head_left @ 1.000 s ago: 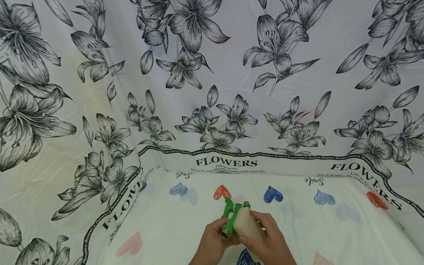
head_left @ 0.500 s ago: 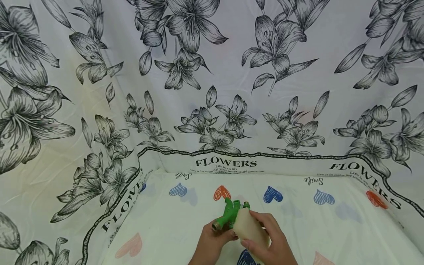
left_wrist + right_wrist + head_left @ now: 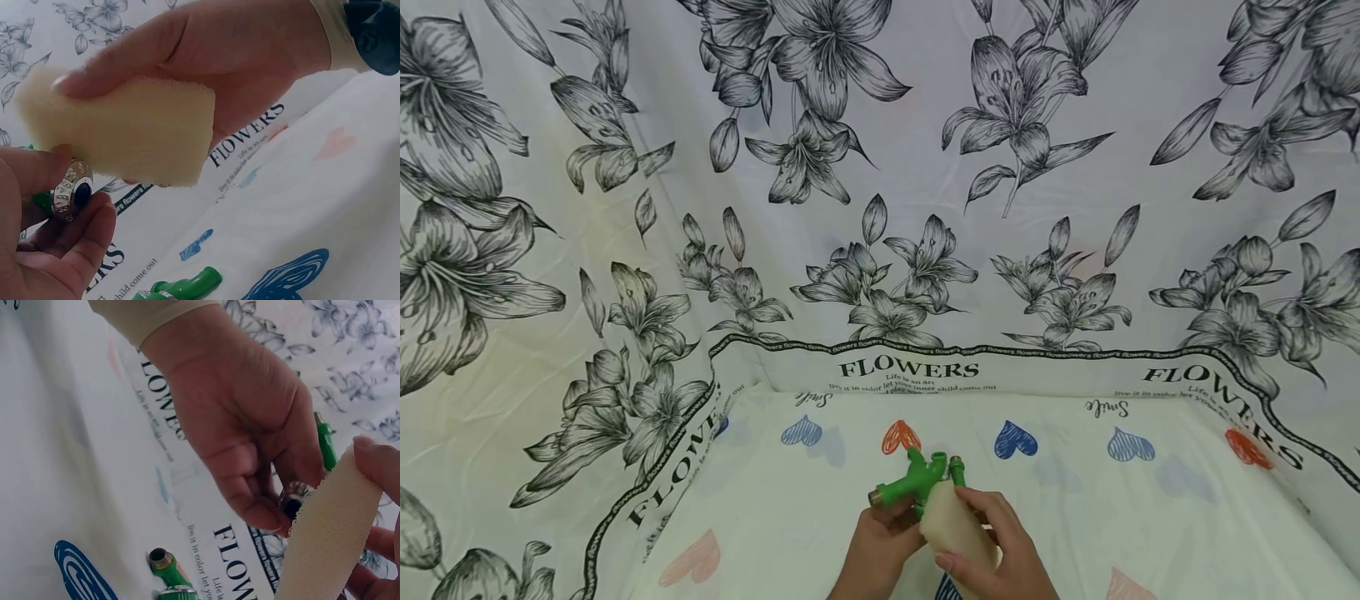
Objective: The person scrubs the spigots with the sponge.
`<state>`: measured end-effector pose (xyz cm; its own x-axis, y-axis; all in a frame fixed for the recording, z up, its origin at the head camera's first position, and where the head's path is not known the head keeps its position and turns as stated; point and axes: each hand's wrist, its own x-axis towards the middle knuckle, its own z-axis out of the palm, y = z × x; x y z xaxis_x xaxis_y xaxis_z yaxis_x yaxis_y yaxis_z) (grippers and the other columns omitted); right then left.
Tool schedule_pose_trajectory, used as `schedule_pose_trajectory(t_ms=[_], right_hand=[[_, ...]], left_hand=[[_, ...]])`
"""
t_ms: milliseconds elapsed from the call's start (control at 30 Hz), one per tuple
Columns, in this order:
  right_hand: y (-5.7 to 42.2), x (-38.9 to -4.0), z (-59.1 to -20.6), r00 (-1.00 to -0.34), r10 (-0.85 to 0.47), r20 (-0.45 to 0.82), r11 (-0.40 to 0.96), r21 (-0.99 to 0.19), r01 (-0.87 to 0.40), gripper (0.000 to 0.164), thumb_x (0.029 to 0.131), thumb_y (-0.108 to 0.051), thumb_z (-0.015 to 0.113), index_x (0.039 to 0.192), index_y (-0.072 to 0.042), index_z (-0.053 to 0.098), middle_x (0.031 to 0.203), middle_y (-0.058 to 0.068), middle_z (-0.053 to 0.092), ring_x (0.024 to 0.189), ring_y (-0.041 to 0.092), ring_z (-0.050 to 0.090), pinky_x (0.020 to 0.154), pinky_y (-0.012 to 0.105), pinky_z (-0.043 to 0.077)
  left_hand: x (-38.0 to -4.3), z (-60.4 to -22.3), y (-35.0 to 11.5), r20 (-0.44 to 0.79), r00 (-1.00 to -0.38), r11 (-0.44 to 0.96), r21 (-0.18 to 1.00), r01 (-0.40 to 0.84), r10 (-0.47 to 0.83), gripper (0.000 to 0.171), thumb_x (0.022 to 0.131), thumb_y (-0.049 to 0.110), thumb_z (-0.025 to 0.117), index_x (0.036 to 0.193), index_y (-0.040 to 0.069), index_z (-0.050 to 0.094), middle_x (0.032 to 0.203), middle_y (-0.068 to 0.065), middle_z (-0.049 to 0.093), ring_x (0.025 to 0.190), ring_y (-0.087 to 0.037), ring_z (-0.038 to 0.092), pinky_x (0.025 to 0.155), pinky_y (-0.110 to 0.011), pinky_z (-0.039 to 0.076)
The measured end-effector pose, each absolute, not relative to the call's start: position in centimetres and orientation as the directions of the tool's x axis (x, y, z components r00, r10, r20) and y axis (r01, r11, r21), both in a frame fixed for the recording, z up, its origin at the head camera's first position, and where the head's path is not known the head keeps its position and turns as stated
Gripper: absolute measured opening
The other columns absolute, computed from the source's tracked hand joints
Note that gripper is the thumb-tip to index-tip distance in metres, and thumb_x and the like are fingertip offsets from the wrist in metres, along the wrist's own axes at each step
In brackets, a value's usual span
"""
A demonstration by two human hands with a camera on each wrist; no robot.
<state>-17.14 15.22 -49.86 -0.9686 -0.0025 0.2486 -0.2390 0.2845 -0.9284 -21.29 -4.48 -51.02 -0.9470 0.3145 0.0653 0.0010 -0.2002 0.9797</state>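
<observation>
From my remote station I see a left hand (image 3: 886,533) pinching a green pipe fitting (image 3: 908,485) over a white cloth (image 3: 775,508) printed with hearts; one metal-tipped end points left. The right hand (image 3: 1003,546) pinches a cream sponge (image 3: 951,525), thumb and fingers on opposite faces, right beside the fitting — I cannot tell whether they touch. My left wrist view shows a silver collar (image 3: 63,199) around a dark opening, at the left fingertips. More green piping (image 3: 172,578) appears low in both wrist views — whether it joins the held piece, I cannot tell. Behind hangs a white curtain (image 3: 917,125) patterned with black line-drawn flowers.
</observation>
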Motion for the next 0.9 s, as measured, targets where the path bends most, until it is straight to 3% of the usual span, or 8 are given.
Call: schedule_pose_trajectory(t_ms=[233,500,900], right_hand=[[16.0,-18.4,-50.4,-0.991,0.012,0.133,0.266,-0.956,-0.125,0.062,0.096,-0.033,0.086,0.148,-0.011,0.062,0.129,0.005,0.061,0.108,0.024,0.063,0.083,0.034,0.059],[16.4,-18.8,-50.3,-0.999,0.017,0.047,0.233,-0.972,-0.041,0.065,0.098,-0.037,0.084,0.152,-0.012,0.058,0.135,0.008,0.06,0.111,0.028,0.061,0.086,0.036,0.059],[15.7,-18.2,-50.0,-0.998,0.002,0.06,0.248,-0.967,-0.057,0.062,0.098,-0.035,0.084,0.15,-0.012,0.059,0.133,0.007,0.061,0.112,0.029,0.061,0.086,0.035,0.057]], left_hand=[[-21.3,-50.7,-4.6,-0.004,-0.951,-0.201,0.977,-0.069,0.309,0.055,0.092,0.011,0.09,0.139,-0.002,0.065,0.123,-0.016,0.072,0.11,-0.03,0.073,0.091,-0.036,0.063],[-21.3,-50.8,-4.8,0.067,-0.928,-0.263,0.964,-0.034,0.366,0.043,0.099,0.004,0.079,0.14,-0.005,0.067,0.13,-0.02,0.07,0.113,-0.031,0.073,0.093,-0.041,0.063],[-21.6,-51.0,-4.5,0.036,-0.958,-0.272,0.961,-0.044,0.284,0.045,0.098,0.005,0.081,0.14,-0.005,0.068,0.123,-0.02,0.073,0.108,-0.028,0.074,0.094,-0.04,0.063]])
